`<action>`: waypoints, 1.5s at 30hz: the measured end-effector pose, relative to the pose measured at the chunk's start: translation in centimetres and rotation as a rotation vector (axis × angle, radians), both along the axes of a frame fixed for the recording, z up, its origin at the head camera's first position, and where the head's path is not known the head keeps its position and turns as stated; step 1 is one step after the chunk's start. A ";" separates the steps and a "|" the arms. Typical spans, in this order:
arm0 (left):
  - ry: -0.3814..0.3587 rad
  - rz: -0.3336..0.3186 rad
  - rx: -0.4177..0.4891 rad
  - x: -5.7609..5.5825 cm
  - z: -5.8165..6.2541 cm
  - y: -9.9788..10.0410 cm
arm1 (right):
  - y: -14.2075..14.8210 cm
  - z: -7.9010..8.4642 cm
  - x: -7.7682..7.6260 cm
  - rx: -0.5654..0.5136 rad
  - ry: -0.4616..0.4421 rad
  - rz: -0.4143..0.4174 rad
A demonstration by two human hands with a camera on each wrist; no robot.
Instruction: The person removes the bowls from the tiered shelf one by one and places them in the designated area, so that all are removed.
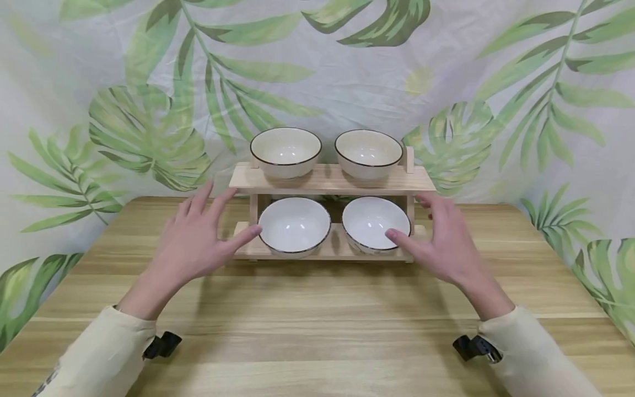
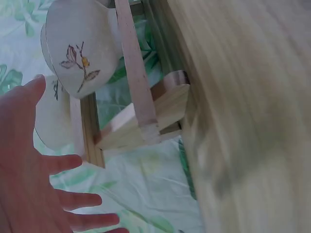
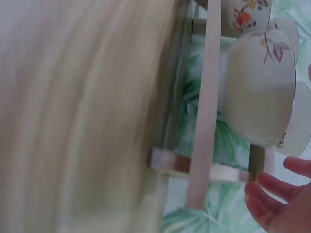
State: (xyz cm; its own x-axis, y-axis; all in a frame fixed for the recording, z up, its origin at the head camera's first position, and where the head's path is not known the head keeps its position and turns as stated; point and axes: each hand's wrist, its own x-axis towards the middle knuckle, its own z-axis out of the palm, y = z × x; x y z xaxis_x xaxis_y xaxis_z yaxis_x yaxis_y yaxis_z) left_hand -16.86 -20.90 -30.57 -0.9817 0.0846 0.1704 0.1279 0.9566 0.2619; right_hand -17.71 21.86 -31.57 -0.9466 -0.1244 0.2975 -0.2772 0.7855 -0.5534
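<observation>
A two-tier wooden rack (image 1: pixel 327 177) carries white bowls on both shelves. On its lower shelf are the lower left bowl (image 1: pixel 295 225) and the lower right bowl (image 1: pixel 373 218). My left hand (image 1: pixel 195 240) is spread at the rack's left end, its thumb tip right at the lower left bowl's rim. At the right end my right hand (image 1: pixel 446 240) is held with fingers apart, and its thumb overlaps the lower right bowl. Neither hand grips anything. Both wrist views show a bowl (image 2: pixel 87 53) with a painted sprig on its outside.
Dark-rimmed, the upper left bowl (image 1: pixel 286 148) and upper right bowl (image 1: pixel 369 149) stand on the top shelf. Under the rack is a wood-grain table (image 1: pixel 317 320). Behind it hangs a leaf-print cloth (image 1: pixel 367 82). Small black devices (image 1: pixel 162 345) sit at both wrists.
</observation>
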 end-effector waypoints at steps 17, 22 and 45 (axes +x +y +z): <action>-0.246 -0.140 0.304 -0.8 -2.5 -1.9 | -1.8 -1.8 -0.5 -0.395 -0.312 0.124; -0.285 -0.155 0.356 -1.4 -3.1 -1.5 | -2.0 -2.3 -0.8 -0.525 -0.335 0.192; -0.230 -0.209 0.290 -1.8 -4.1 -0.9 | -2.6 -3.8 -1.9 -0.638 -0.336 0.207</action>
State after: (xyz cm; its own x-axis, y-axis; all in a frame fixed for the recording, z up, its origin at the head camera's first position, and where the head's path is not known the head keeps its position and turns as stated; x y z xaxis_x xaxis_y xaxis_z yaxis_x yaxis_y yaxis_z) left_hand -18.69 -21.83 -34.70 -0.9637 0.2669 -0.0054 0.2180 0.7985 0.5611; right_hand -19.57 19.31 -35.37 -0.9752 -0.2100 0.0706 -0.1202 0.2339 -0.9648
